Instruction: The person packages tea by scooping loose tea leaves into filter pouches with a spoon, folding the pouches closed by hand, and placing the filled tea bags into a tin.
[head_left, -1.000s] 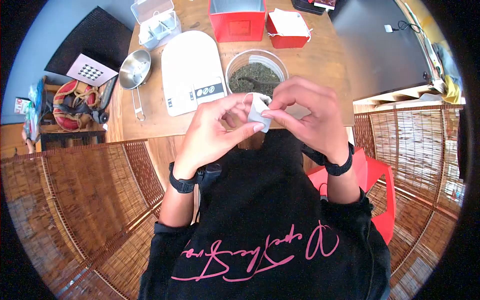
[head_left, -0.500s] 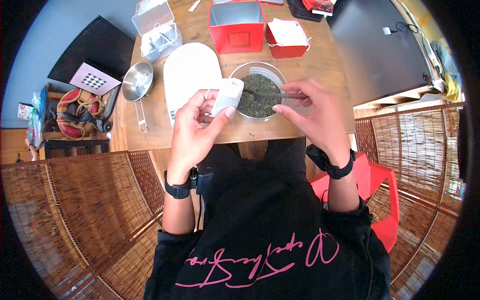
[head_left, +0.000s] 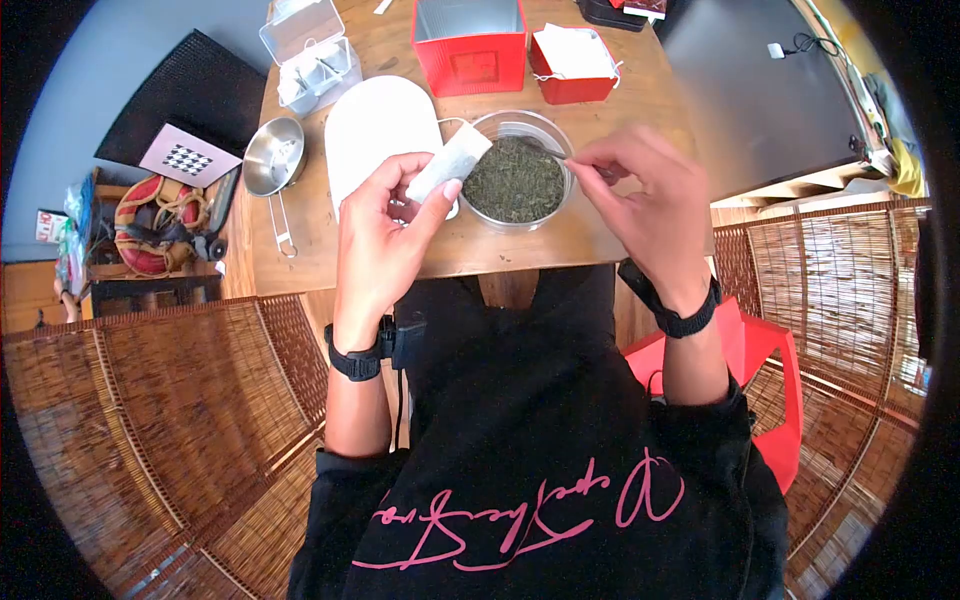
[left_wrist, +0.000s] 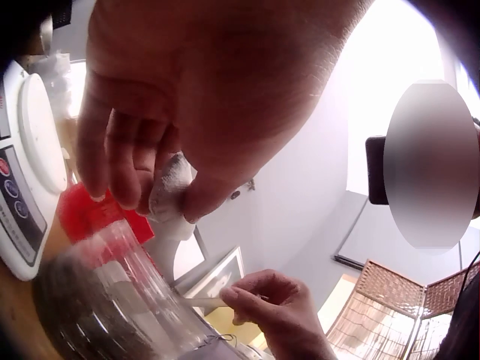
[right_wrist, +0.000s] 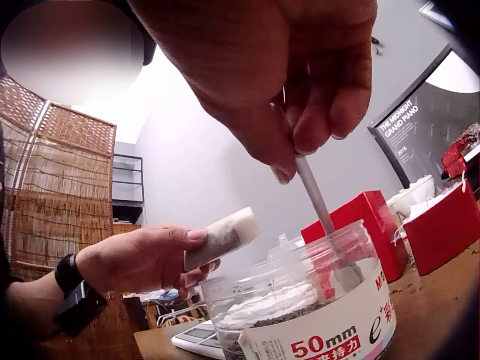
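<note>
My left hand (head_left: pixel 375 235) pinches a small white tea bag (head_left: pixel 450 163) between thumb and fingers. The bag leans to the right, with dark contents showing through its lower part. My right hand (head_left: pixel 650 200) grips the handle of a slim spoon (right_wrist: pixel 313 191) from above. Its lower end reaches into a clear round plastic tub (right_wrist: pixel 322 341), which has a printed label on its wall. Dried green tea leaves (head_left: pixel 515 185) fill much of the tub. The bag is close to the tub's left rim, and the spoon's tip is hidden among the leaves in the head view.
Left of the tub lies a white kitchen scale (head_left: pixel 380 125), with a metal long-handled pan (head_left: pixel 272 165) beyond it. A lidded clear box (head_left: pixel 325 80), a tall red tin (head_left: pixel 470 65) and a small red box (head_left: pixel 578 88) holding white bags stand behind. A red chair (head_left: pixel 785 380) is at right.
Both hands were at the bag one second ago. The right hand then held the spoon at the bag's mouth; now the spoon is back in the tub and the bag leans right.
</note>
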